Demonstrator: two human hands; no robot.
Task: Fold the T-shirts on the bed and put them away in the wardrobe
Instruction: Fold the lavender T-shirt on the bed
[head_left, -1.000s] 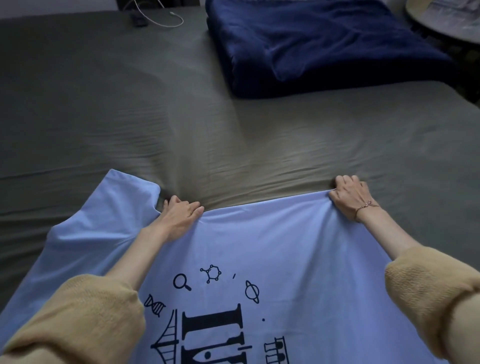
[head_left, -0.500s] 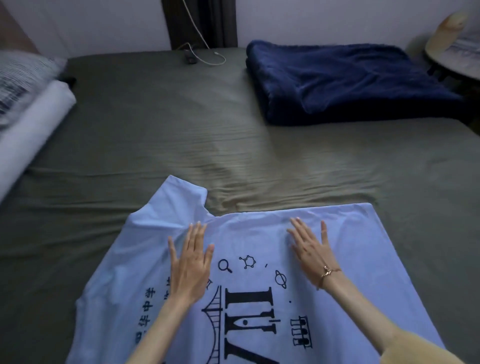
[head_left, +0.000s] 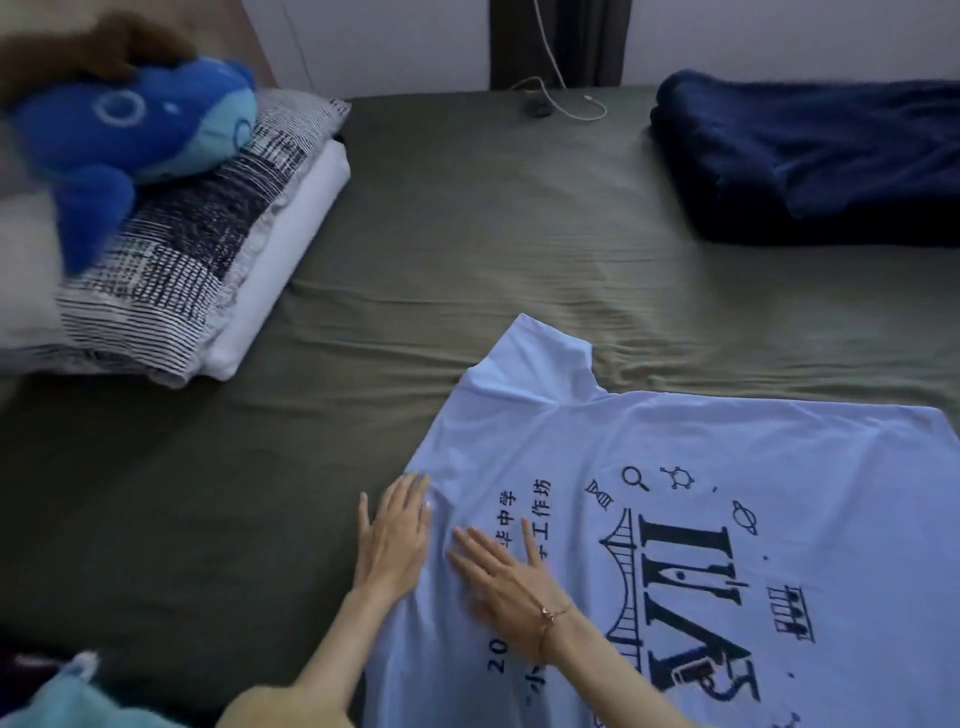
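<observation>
Both hands shifted to T-shirt (head_left: 701, 467) left edge; "VII" print.

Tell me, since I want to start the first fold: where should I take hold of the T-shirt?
Probably pinch the T-shirt at its left shoulder edge, beside the left hand, coming from the left. That edge and sleeve lie flat and exposed on the bed sheet, free to fold inward.
</observation>
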